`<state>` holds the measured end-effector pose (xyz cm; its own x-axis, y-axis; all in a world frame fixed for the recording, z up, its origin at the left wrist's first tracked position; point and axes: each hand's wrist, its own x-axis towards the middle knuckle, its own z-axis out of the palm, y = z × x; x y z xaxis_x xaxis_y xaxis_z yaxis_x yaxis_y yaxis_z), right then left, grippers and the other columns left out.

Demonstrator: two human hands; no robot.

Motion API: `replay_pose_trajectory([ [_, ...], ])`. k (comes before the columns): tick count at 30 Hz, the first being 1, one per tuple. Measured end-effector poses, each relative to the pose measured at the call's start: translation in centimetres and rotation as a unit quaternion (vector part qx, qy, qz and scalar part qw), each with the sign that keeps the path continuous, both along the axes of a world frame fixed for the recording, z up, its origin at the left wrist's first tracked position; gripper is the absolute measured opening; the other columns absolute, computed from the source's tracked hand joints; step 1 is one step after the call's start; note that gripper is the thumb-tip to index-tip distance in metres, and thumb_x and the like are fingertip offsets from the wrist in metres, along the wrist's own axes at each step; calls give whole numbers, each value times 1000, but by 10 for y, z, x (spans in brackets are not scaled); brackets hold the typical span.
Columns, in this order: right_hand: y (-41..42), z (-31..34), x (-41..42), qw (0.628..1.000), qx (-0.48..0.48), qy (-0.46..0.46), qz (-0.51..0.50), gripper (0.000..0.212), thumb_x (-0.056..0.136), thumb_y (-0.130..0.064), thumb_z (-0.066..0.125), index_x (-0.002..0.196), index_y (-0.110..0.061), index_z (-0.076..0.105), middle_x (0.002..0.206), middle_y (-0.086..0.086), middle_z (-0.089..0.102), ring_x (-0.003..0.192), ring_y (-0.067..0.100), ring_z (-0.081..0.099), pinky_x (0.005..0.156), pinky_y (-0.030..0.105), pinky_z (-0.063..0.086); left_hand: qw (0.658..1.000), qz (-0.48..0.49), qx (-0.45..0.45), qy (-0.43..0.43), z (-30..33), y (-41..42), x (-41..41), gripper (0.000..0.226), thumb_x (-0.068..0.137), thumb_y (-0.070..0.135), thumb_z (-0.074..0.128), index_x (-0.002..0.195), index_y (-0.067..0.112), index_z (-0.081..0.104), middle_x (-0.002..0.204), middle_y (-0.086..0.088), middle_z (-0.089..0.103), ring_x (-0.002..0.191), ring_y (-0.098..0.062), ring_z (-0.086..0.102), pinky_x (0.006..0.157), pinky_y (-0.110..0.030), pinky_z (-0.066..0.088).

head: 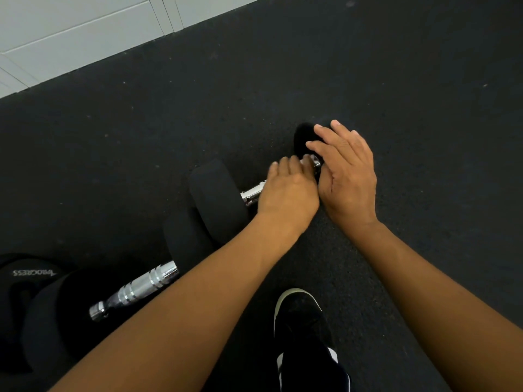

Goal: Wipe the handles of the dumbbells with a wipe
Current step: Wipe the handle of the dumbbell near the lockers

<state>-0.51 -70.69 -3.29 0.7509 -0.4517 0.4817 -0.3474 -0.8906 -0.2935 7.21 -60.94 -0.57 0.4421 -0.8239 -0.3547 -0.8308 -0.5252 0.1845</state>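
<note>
Black rubber gym floor [396, 80], pale wall [70, 32] top-left; both hands relaxed, fingers straight, on dumbbell handle [253, 193].

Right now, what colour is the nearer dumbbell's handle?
Shiny silver chrome, with ringed bands, on the nearer dumbbell's handle; head view.

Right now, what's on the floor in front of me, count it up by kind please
Dumbbells: 2, the far dumbbell under both hands, the near dumbbell beside it
Hands: 2, left hand, right hand
Shoes: 1, a black shoe
Wipes: 0 visible
Total: 5
</note>
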Motion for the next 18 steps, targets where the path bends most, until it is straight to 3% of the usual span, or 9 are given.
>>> replay_pose_trajectory([
  [3, -1, 1, -2, 1000, 2, 12, 6, 33, 101, -5, 46, 119, -9, 72, 140, 7, 64, 142, 25, 48, 123, 43, 28, 998, -16, 32, -49, 3, 5, -5, 60, 106, 19, 32, 158, 1, 11, 160, -24, 28, 150, -36, 27, 125, -49, 16],
  [8, 0, 2, -5, 1000, 17, 18, 17, 35, 100, -3, 44, 120, -8, 71, 142, 7, 62, 143, 27, 46, 124, 44, 27, 950, -86, 257, -153, 35, 21, -8, 65, 108, 30, 33, 154, -10, 10, 158, -29, 28, 145, -42, 33, 123, -60, 6],
  [10, 1, 3, -5, 1000, 20, 18, 15, 35, 99, -2, 44, 120, -8, 71, 142, 7, 62, 143, 27, 47, 124, 45, 28, 920, -138, 313, -189, 41, 31, -11, 66, 107, 31, 37, 153, -10, 14, 156, -30, 32, 146, -43, 30, 120, -66, -1],
  [13, 1, 3, -4, 1000, 20, 17, 14, 34, 98, -2, 45, 120, -8, 72, 141, 8, 63, 142, 28, 48, 123, 47, 29, 879, -184, 371, -235, 41, 36, -8, 60, 102, 36, 44, 152, 2, 35, 152, -28, 39, 148, -54, 16, 112, -76, -8],
  [15, 1, 3, -3, 1000, 18, 16, 14, 35, 98, -1, 45, 119, -8, 72, 141, 8, 63, 142, 28, 48, 122, 48, 30, 909, -130, 341, -204, 39, 31, 4, 59, 104, 40, 40, 151, 4, 37, 151, -24, 44, 148, -54, 15, 115, -72, -6],
  [17, 0, 2, -3, 1000, 15, 15, 13, 35, 98, 0, 46, 119, -8, 72, 140, 8, 63, 142, 28, 48, 122, 48, 30, 938, -70, 310, -138, 39, 21, 18, 56, 104, 38, 43, 150, 7, 41, 145, -16, 52, 147, -49, 27, 119, -69, 0],
  [18, 0, 2, -2, 1000, 14, 16, 13, 35, 98, -1, 46, 119, -8, 72, 140, 8, 63, 141, 28, 48, 122, 48, 31, 946, -49, 302, -106, 39, 16, 24, 50, 103, 36, 46, 145, 10, 47, 133, -11, 60, 142, -45, 37, 119, -67, 1],
])
